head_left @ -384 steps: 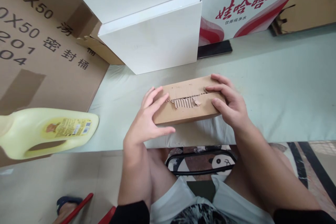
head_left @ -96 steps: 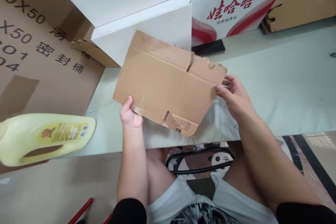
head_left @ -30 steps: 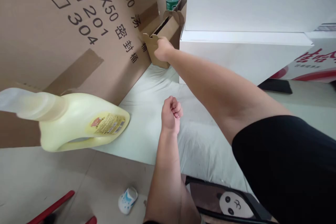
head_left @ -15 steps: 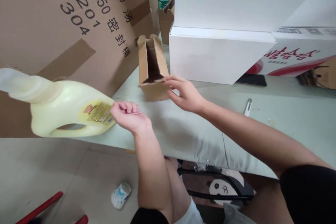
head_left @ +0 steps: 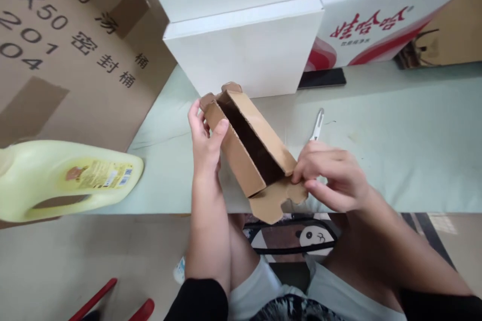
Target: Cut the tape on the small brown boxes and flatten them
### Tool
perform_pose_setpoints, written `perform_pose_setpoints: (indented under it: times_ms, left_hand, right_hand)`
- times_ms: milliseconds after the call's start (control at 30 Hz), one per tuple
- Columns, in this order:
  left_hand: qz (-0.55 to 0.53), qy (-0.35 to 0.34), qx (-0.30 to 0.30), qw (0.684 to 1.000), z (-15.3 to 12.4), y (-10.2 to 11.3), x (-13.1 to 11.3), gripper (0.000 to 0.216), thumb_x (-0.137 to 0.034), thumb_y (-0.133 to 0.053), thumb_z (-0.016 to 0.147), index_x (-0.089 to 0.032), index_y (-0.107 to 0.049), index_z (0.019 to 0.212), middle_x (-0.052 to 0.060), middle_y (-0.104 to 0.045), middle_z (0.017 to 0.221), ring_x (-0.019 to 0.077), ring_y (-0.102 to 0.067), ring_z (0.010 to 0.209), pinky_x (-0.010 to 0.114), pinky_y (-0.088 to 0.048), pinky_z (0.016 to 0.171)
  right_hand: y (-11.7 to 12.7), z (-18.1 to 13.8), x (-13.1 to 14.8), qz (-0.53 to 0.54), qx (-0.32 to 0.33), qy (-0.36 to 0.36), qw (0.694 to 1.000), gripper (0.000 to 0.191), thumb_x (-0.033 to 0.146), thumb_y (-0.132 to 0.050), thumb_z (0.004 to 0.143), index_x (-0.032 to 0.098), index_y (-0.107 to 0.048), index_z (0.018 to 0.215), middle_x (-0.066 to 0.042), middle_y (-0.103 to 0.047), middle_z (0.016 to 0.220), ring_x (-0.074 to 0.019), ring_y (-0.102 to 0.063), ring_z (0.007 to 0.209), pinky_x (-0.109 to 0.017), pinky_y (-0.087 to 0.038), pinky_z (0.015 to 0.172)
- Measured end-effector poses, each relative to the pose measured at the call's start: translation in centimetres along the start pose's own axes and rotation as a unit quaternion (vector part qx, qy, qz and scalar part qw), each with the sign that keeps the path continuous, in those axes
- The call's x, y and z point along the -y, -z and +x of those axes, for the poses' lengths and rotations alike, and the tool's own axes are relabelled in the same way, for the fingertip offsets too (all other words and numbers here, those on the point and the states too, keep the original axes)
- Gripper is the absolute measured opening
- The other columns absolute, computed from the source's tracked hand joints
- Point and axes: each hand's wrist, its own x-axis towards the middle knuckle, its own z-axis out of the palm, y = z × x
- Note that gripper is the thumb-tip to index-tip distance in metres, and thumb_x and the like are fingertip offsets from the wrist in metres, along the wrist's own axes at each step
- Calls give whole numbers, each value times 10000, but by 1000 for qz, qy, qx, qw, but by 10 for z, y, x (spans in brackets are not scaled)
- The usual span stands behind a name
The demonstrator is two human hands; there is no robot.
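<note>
A narrow brown cardboard box (head_left: 241,158) stands tilted in front of me, its long opening facing up and its inside dark. My left hand (head_left: 207,133) grips the box's far left side, thumb on the outer wall near the top edge. At the near end, my right hand (head_left: 331,175) pinches the corner of a folded-out end flap with a notched edge. Just beyond the right hand lies a white utility knife (head_left: 318,123) on the pale green tabletop.
To the left is a large pale yellow bottle (head_left: 64,180) with a handle, before a big printed carton (head_left: 75,65). White boxes (head_left: 248,47) line the back, with a dark flat object (head_left: 322,78) beside them. The pale green table (head_left: 406,140) ends near my lap.
The box has come nearer and turned, with its end flap now folded outward. My left hand has moved from beside the bottle onto the box; the right hand now pinches the flap.
</note>
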Motion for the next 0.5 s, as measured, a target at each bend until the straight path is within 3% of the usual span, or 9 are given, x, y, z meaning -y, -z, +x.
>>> perform_pose_setpoints:
  times_ms: [100,200,367,500]
  left_hand:
    - [24,2,30,999,-3,-15,0,1004,-641,-877,698,-405,-313,1496,110,-423,1568,374,-516,1430,543,-453,1163]
    - [25,16,55,998,-7,-26,-6,1079,-587,-916,673,-409,-259,1511,115,-417,1569,377,-504,1444,539,-453,1166]
    - [13,34,86,996,-13,-35,-16,1045,-539,-911,707,-402,-267,1519,108,-449,1544,382,-488,1456,517,-452,1164]
    - [9,36,97,995,-14,-39,-17,1037,-552,-913,695,-375,-305,1516,108,-453,1537,367,-504,1434,478,-465,1150]
  right_hand:
    - [2,4,2,-11,-40,-33,999,109,162,-594,932,261,-603,888,22,-661,661,-152,-591,593,-326,-477,592]
    - [5,6,5,-24,-44,-81,995,143,203,-648,932,271,-622,1055,15,-644,744,-166,-577,664,-335,-509,659]
    - [8,1,7,-9,19,-153,988,472,394,-782,855,322,-600,1284,-81,-642,1190,-275,-638,1093,-435,-581,917]
    - [2,-3,7,15,33,-159,987,643,348,-816,797,335,-559,1386,-121,-530,1373,-328,-528,1364,-491,-542,1105]
